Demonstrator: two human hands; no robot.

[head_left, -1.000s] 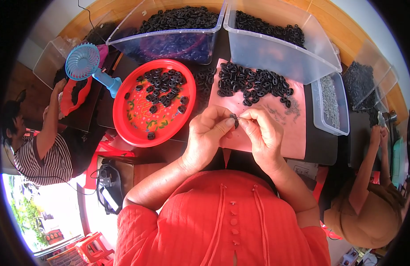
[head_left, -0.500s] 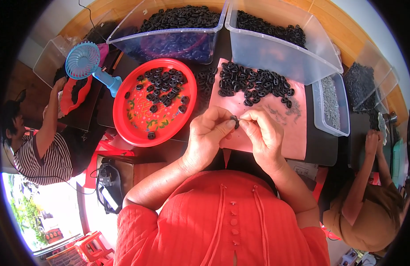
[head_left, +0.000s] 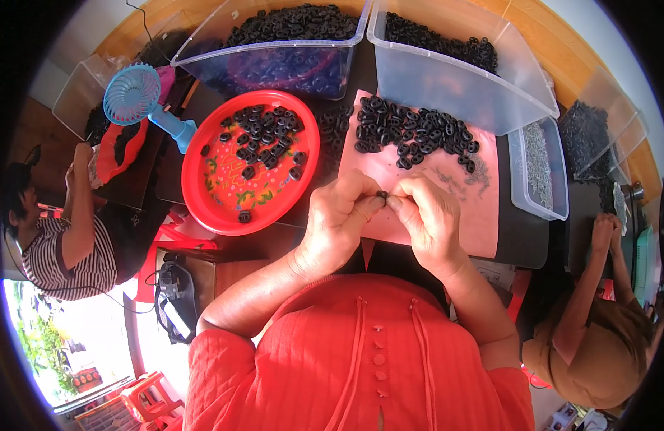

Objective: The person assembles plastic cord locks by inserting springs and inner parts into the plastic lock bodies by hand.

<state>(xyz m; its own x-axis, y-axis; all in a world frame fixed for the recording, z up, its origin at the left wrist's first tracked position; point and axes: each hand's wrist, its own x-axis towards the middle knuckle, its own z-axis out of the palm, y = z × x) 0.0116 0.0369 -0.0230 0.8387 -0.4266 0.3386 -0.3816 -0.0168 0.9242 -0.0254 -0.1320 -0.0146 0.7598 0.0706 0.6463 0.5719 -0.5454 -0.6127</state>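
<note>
Above the near part of a pink sheet point(head_left: 483, 223), my left hand point(head_left: 339, 223) and my right hand point(head_left: 429, 223) meet fingertip to fingertip. Both pinch one small black plastic cord lock point(head_left: 382, 195), mostly hidden by the fingers. Whether the right fingertips also hold a spring is too small to tell. Just beyond them lies a heap of black two-holed cord lock pieces point(head_left: 411, 129). Small silvery springs point(head_left: 477, 172) are scattered on the sheet to its right. On the left, a round red tray point(head_left: 193, 190) holds several black cord locks point(head_left: 263, 136).
Two large clear bins point(head_left: 274, 72) point(head_left: 454, 90) full of black pieces line the back. A clear box point(head_left: 520, 194) of springs stands right. A blue handheld fan point(head_left: 134, 93) is left of the tray. One person point(head_left: 66, 244) works at left, another point(head_left: 597, 337) at right.
My fingertips have closed further around the cord lock, so less of it shows. The person at left has lowered a raised arm slightly and brought the hands together.
</note>
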